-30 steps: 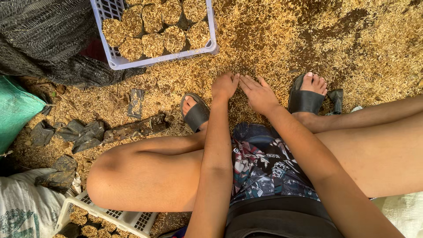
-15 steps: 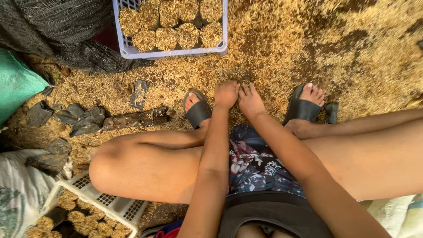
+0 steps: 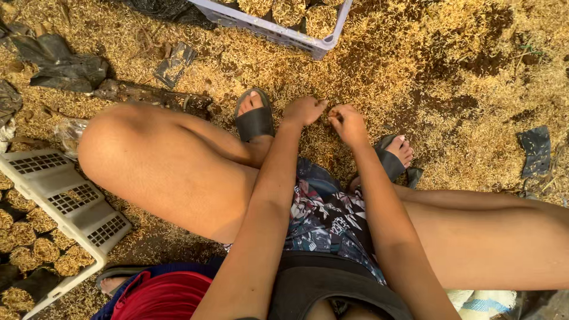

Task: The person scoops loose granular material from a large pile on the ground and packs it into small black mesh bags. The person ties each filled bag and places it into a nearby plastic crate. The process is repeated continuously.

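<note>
- Packages: a clear crumpled plastic bag [image 3: 70, 134] lies on the ground beside my left knee. Scraps of black plastic sheet [image 3: 56, 58] sit at upper left; another dark scrap [image 3: 536, 151] lies at far right. No labels or signs legible.
- Left hand [image 3: 303, 110]: fingers curled, tips drawn together down on the rice husk litter [image 3: 415, 53] between my feet. I cannot tell whether it pinches any husk.
- Right hand [image 3: 348, 123]: fingers curled inward, knuckles up, just beside the left hand, tips at the same patch of husk. Grip contents not visible.
- Both hands work between my two black sandals [image 3: 255, 121].
- Change from half a second ago: the view has swung; the purple-white crate [image 3: 278, 32] now sits cut off at the top edge, and the white crate [image 3: 65, 201] shows more fully at lower left. Hands were pressed closer together then; now slightly apart.
- Containers: the purple-white crate holds round husk-filled pots. The white crate, tilted, holds similar husk plugs [image 3: 24, 237] in rows.
</note>
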